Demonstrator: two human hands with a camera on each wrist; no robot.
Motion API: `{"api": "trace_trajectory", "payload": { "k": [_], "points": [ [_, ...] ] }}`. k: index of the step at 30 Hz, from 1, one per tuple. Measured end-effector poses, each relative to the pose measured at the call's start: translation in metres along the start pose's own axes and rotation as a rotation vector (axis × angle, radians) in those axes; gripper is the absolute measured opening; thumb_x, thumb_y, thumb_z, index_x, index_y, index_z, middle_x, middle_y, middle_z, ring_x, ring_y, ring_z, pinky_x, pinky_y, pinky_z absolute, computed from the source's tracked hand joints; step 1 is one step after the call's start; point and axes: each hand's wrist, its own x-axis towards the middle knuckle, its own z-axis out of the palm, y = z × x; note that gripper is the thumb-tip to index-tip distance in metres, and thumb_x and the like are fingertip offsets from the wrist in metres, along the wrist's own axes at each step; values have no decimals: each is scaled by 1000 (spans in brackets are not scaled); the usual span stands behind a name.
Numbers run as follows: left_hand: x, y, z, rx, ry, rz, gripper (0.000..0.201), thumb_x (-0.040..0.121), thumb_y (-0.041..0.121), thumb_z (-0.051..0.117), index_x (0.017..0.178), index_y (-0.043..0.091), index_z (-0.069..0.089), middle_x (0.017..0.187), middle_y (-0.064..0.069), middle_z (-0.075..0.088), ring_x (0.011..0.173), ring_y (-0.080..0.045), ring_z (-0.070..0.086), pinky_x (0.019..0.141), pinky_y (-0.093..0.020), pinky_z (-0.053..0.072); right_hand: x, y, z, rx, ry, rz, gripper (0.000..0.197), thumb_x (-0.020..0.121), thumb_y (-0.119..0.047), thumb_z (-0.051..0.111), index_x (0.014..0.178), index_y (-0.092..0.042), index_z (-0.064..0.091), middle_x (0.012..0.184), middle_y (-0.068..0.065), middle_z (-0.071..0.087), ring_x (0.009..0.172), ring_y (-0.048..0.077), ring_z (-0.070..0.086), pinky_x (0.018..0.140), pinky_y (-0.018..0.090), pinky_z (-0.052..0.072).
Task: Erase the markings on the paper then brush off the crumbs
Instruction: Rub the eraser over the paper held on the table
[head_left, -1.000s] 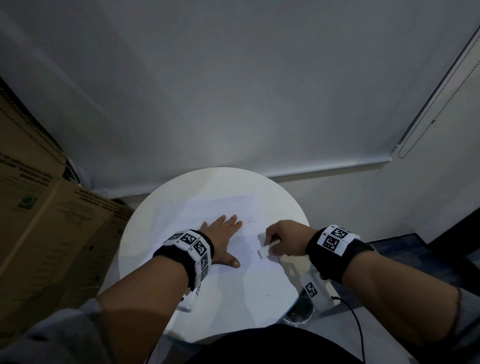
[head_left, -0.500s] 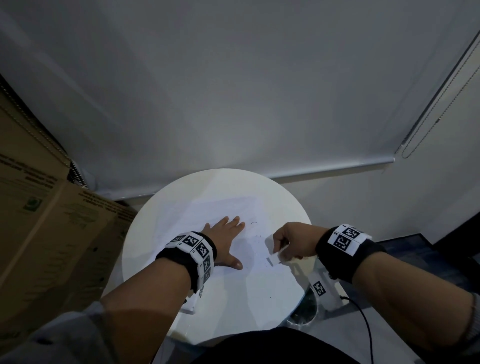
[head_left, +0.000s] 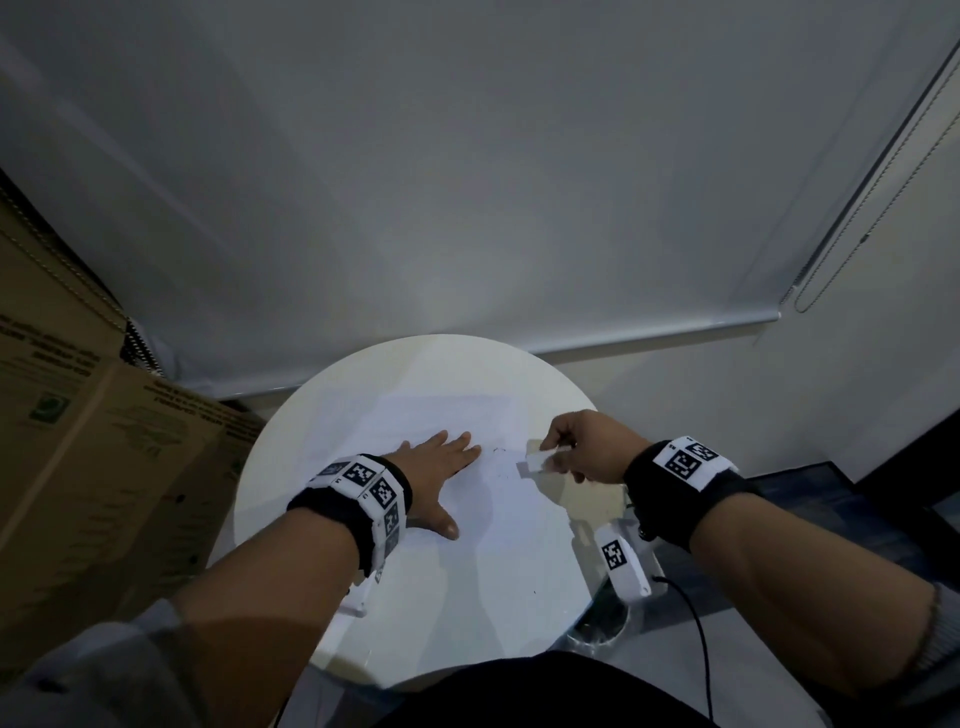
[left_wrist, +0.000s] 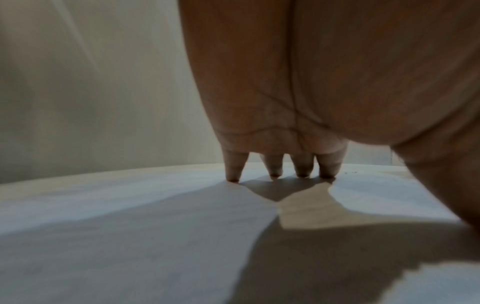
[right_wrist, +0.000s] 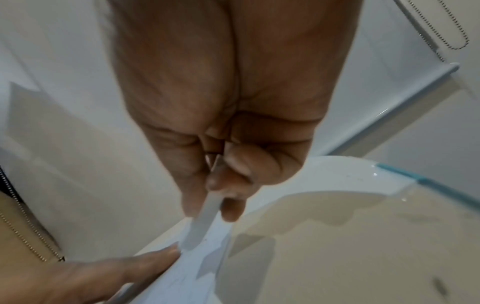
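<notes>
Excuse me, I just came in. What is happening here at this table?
A person is erasing pencil marks from a sheet of paper on a round white table. The left hand lies flat on the paper, fingers straight, holding it in place. The right hand pinches a white eraser beside some small dark marks or crumbs.

Head view: high, facing forward and down over the round bench (head_left: 322, 467). Left wrist view: low, close, looking along the palm to the fingers (left_wrist: 272, 166). Right wrist view: close, tilted. All three share the paper (head_left: 498, 499).
</notes>
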Motion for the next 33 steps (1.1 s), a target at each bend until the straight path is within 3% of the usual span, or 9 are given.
{"api": "trace_trajectory", "payload": {
  "k": [7, 11, 14, 18, 20, 23, 27, 31, 33],
  "points": [
    [-7, -11, -9, -25, -32, 67, 78, 94, 16, 60, 155, 30, 14, 162, 14, -2, 150, -13, -9, 120, -37, 8, -2, -5, 18, -96, -20, -24, 11, 86, -11, 64, 93, -18, 60, 72, -10, 51, 48, 9, 52, 42, 8, 36],
    [-3, -10, -9, -128, 180, 23, 71, 95, 32, 60, 154, 27, 22, 164, 8, 6, 150, -15, -2, 120, -35, 8, -7, -6, 19, -125, -115, -16, 9, 86, -9, 62, 90, -17, 61, 70, -10, 51, 46, 10, 51, 47, 18, 45],
    [-1, -2, -3, -103, 151, -23, 86, 91, 45, 62, 156, 28, 8, 164, 5, -4, 150, -16, -6, 121, -39, 4, -5, -10, 13, -148, -173, -13, 10, 84, -10, 63, 87, -19, 60, 66, -7, 55, 43, 8, 50, 58, 29, 51],
    [0, 4, 6, -113, 123, -50, 97, 87, 51, 66, 156, 30, 1, 163, 5, -10, 150, -19, -9, 121, -48, 1, 7, -12, 9, -75, 67, 21, 11, 87, -14, 63, 96, -18, 60, 68, -6, 53, 46, 7, 52, 46, 12, 39],
    [-1, 6, 8, -90, 121, -64, 99, 85, 56, 64, 155, 32, -2, 163, 6, -12, 150, -19, -10, 120, -52, 2, 13, -14, 12, -59, 153, 53, 15, 88, -17, 63, 102, -18, 60, 79, -2, 58, 57, 13, 56, 55, 17, 40],
    [-1, 11, 9, -65, 129, -89, 103, 82, 64, 63, 155, 35, -4, 163, 7, -14, 150, -20, -12, 119, -57, 3, 12, -18, 25, -108, 129, 29, 18, 88, -17, 61, 106, -13, 63, 89, 1, 55, 79, 23, 58, 70, 22, 39],
    [0, 13, 8, -59, 136, -106, 105, 79, 65, 65, 154, 37, -4, 163, 7, -13, 150, -21, -11, 118, -59, 5, 7, -21, 28, -134, -41, -3, 17, 87, -14, 61, 103, -11, 64, 95, 4, 61, 58, 11, 55, 57, 17, 42],
    [1, 13, 7, -52, 125, -108, 107, 78, 65, 67, 154, 39, -4, 163, 7, -13, 150, -22, -11, 117, -61, 6, 17, -17, 19, -193, 159, 56, 19, 87, -15, 58, 105, -10, 64, 112, 9, 63, 98, 23, 56, 70, 21, 33],
    [1, 14, 7, -56, 111, -107, 107, 79, 64, 67, 154, 38, -5, 162, 7, -15, 149, -21, -13, 116, -63, 6, 16, -19, 19, -195, 114, 38, 17, 87, -15, 58, 103, -11, 64, 106, 7, 63, 89, 20, 58, 66, 20, 34]
  ]
}}
